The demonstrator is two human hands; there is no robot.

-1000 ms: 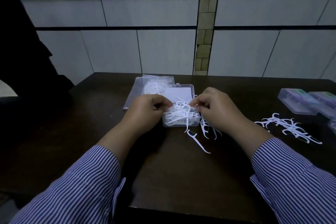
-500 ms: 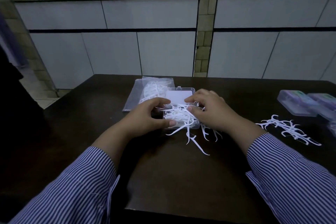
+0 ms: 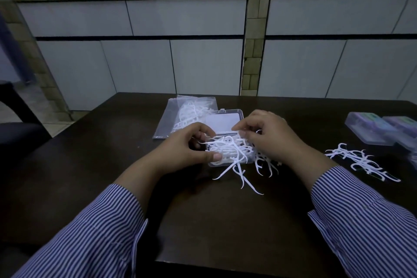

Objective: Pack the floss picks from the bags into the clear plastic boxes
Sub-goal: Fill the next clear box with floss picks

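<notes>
An open clear plastic box sits mid-table, its lid raised at the back and a heap of white floss picks filling it. My left hand curls round the box's left end, thumb on the front corner. My right hand is curled over the picks at the box's right side, fingertips among them. Several picks spill over the front edge onto the table. A clear bag with more picks lies behind the box to the left.
A loose pile of floss picks lies on the dark table at the right. Closed plastic boxes stand at the far right edge. A tiled wall runs behind the table.
My left hand has gone from pinching picks above the box to holding the box's left end. My right hand shifted slightly over the picks. More picks hang over the front edge.
</notes>
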